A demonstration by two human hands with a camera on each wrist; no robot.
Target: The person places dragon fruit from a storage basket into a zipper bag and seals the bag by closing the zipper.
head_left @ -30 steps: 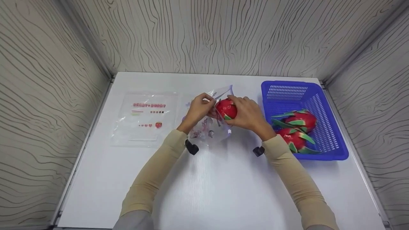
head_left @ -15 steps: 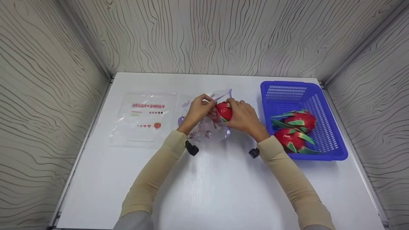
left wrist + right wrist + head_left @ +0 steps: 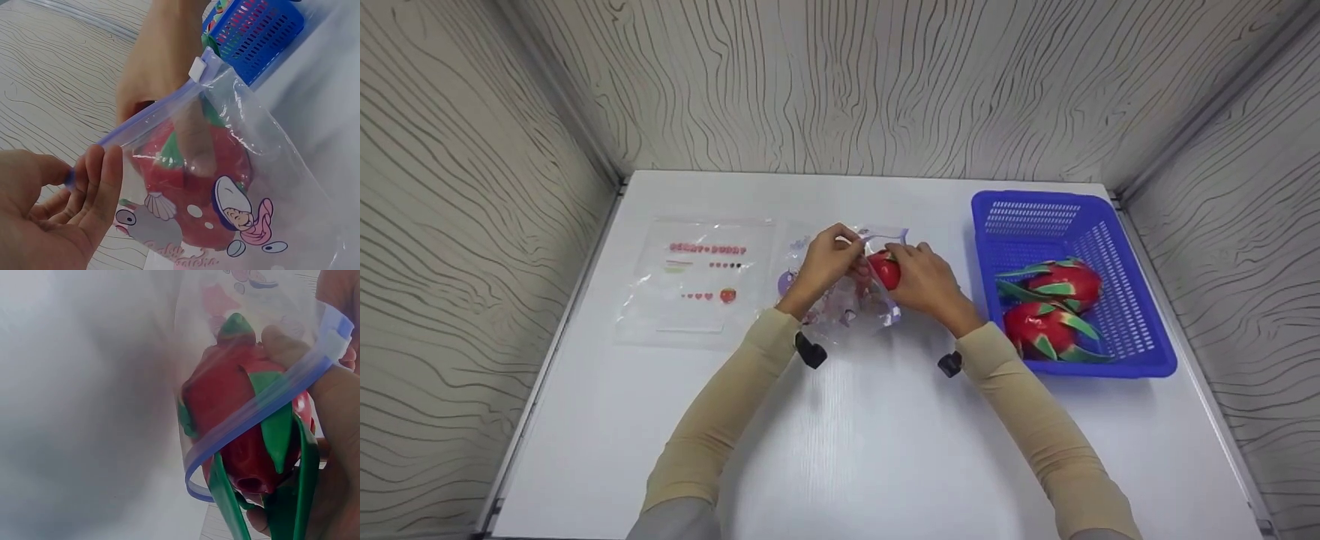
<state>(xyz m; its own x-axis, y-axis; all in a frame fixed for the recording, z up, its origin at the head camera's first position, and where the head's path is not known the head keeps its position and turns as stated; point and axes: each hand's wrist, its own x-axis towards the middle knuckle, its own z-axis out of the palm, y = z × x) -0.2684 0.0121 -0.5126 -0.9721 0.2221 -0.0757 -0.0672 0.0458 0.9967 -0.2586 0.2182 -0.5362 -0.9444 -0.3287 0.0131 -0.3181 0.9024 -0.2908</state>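
At the far left of the white counter (image 3: 847, 457) lies a flat clear bag (image 3: 701, 307) with red print, at about nine o'clock from the left hand (image 3: 826, 262). That hand has thumb and fingers together, pinching the rim of a purple-rimmed bag (image 3: 841, 313). In the left wrist view a white slider (image 3: 197, 69) sits on this rim, between one and two o'clock from the pinching fingers.

The dragon fruit (image 3: 886, 274) lies between the two hands, at about three o'clock from the left one and just beside it. It is partly in the bag: in the right wrist view the purple rim crosses it slantwise, with its main red body behind the film and long green leaves jutting out past the rim towards six o'clock.

The right hand (image 3: 924, 281) is clamped on the dragon fruit, which lies at its nine o'clock side. Its thumb shows through the film, pressed to the red skin.

At three o'clock from the right hand, well apart from its fingers, stands a blue basket (image 3: 1132, 300). Inside, an upper fruit (image 3: 1076, 285) and a lower fruit (image 3: 1039, 324) lie together, the lower between six and seven o'clock from the upper.
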